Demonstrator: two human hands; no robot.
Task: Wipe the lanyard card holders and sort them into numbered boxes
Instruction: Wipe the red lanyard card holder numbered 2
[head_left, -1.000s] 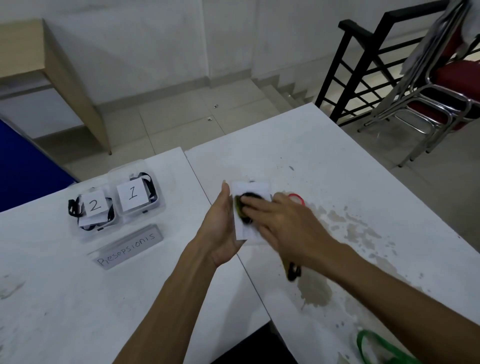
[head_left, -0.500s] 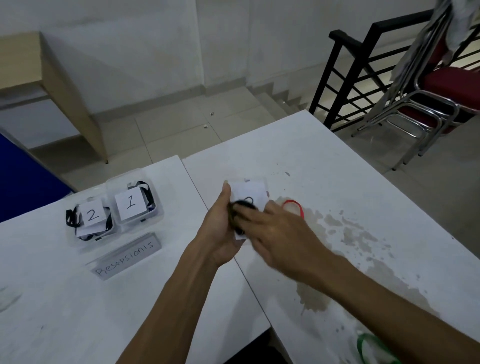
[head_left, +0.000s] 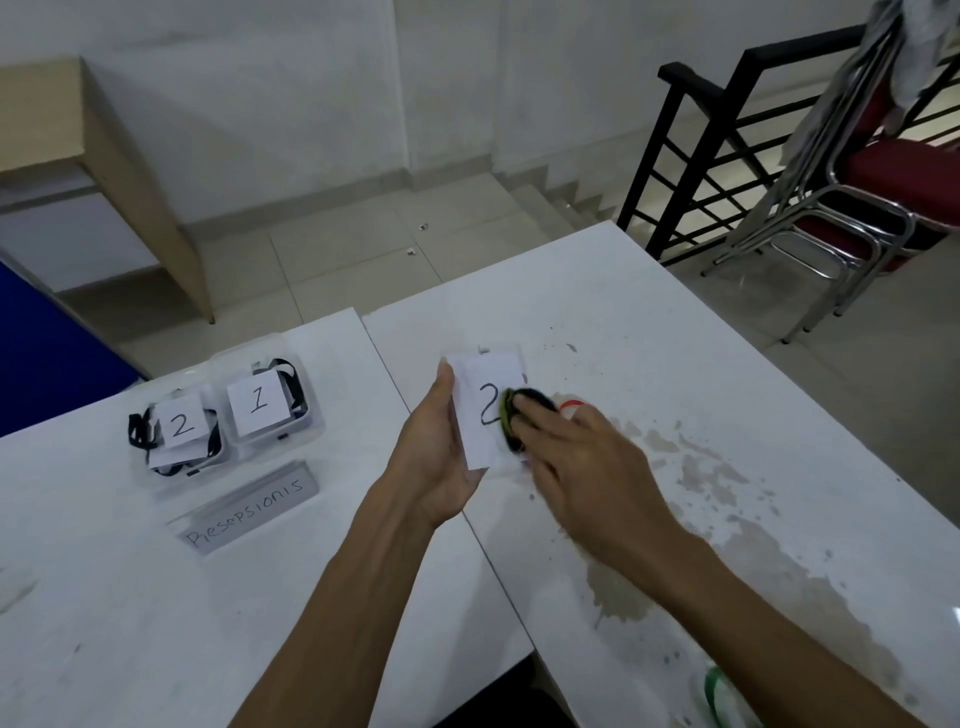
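Note:
My left hand (head_left: 434, 452) holds a clear card holder (head_left: 480, 405) with a white card marked "2", thumb up along its left edge. With my right hand (head_left: 576, 467) I press a dark pad with a green edge (head_left: 514, 410) against the card's right side. Two clear boxes stand at the left: box "2" (head_left: 176, 441) and box "1" (head_left: 270, 402), each with card holders and black lanyards inside.
A grey name plate reading "Resepsionis" (head_left: 249, 504) lies in front of the boxes. A red band (head_left: 569, 404) lies behind my right hand, a green band (head_left: 719, 696) at the bottom right. The right table (head_left: 727, 415) is stained. A railing and red chairs stand beyond.
My right hand has slid the pad from the card's left part to its right edge, so the "2" now shows. The left hand keeps holding the card holder.

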